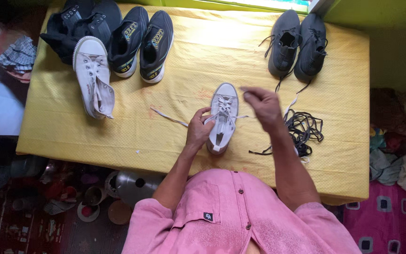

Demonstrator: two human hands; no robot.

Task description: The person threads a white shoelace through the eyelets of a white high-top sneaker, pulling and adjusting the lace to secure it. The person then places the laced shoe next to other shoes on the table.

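A white sneaker [222, 117] was set upright near the middle of the yellow tablecloth [179, 61], toe pointed away from the person, heel close to the near table edge. The left hand [198, 130] was closed on the sneaker's left side at the lacing, thumb and fingers pinched around the upper. The right hand [262, 106] was held just right of the toe, raised off the cloth, fingers pinched together on a white lace [241, 116] that was stretched from the eyelets across to it. The lace's other end [167, 117] was laid loose on the cloth, trailing out to the left of the shoe.

A tangle of black laces [304, 129] was piled just right of the right forearm, with a pale lace mixed into it. A pair of dark grey sneakers [297, 44] was stood at the far right of the table, laces undone. At the far left, a second white sneaker [92, 77] was laid with its tongue flopped open; beside it was a pair of black shoes with yellow marks [142, 42], and behind those a pair of black high-tops [83, 23] at the corner. A pink shirt [233, 216] was worn by the person. Metal pots and bowls [118, 193] were seen on the floor below the near left edge.
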